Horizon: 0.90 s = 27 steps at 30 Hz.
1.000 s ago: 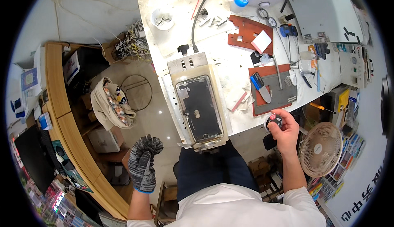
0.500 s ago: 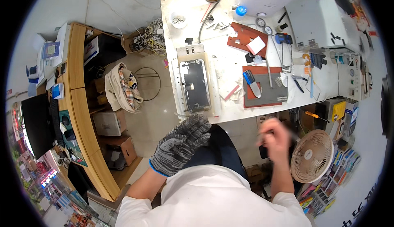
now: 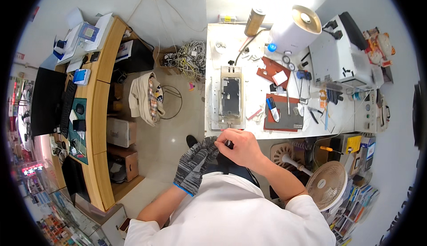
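I see my bare right hand [image 3: 238, 147] pinching the fingertips of the knit glove [image 3: 195, 163] on my left hand [image 3: 201, 157], just off the counter's [image 3: 213, 90] near edge. Soft, light fabric: grip fingertip ends.

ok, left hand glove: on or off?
On. The grey knit glove covers the whole left hand, its blue cuff at the wrist. The bare right hand touches its fingertips; whether it is pulling cannot be told.

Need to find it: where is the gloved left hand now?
Head view, lower centre: the gloved left hand meets the bare right hand just below the white workbench edge.
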Motion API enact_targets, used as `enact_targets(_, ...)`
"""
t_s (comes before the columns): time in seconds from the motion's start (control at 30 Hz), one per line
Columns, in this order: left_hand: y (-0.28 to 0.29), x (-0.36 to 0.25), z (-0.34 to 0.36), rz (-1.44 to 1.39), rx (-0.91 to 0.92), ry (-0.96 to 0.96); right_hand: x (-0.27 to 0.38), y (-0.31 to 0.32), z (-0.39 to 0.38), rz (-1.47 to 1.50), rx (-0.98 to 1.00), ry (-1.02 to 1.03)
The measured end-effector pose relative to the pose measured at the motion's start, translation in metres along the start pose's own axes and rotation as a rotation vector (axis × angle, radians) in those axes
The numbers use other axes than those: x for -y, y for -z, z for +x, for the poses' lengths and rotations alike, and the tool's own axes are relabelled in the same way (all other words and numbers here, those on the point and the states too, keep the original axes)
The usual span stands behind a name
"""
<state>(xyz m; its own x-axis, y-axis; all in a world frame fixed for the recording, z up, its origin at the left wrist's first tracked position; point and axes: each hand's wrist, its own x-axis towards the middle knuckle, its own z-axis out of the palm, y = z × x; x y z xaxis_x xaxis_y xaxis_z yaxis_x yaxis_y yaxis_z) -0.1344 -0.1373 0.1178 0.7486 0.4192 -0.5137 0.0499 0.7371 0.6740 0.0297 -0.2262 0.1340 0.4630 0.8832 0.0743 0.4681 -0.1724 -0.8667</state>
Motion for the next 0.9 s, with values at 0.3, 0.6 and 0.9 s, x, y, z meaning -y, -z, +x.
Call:
enact_targets(0.3,0.031,-0.055,-0.014,-0.062,-0.133,0.103,0.034,-0.022,0.033,-0.117,-0.156,-0.022)
enact_targets(0.6,0.072,-0.071,0.019,0.308,-0.222,-0.341,-0.055,0.109,0.156,-0.375,-0.352,-0.325)
enact_targets(0.9,0.128,-0.023,-0.005,0.229,-0.834,-0.441,-0.197,0.134,0.240,-0.906,0.047,-0.453)
